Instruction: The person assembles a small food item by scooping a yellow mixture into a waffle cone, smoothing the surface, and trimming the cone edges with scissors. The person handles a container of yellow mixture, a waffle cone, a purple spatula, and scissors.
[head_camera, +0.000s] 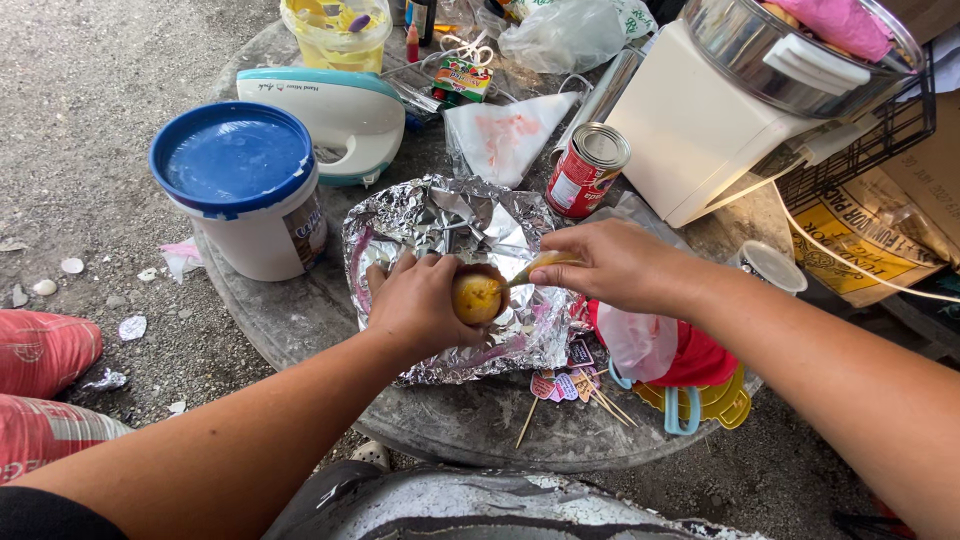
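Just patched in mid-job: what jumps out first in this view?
At centre, the left hand grips a small round yellow ball over a crumpled sheet of foil, while the right hand brings a spoon-like tool to it. To the left stands a white bucket with a blue lid; behind the foil stands a red tin can.

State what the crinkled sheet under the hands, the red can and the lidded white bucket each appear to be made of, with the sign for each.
Crinkled sheet: aluminium foil, shiny; sharp creases and mirror glints.
Red can: metal, probably tinplate; bare silver ribbed top, glossy red wrap.
White bucket: likely plastic, smooth; its blue lid looks moulded with a soft sheen.
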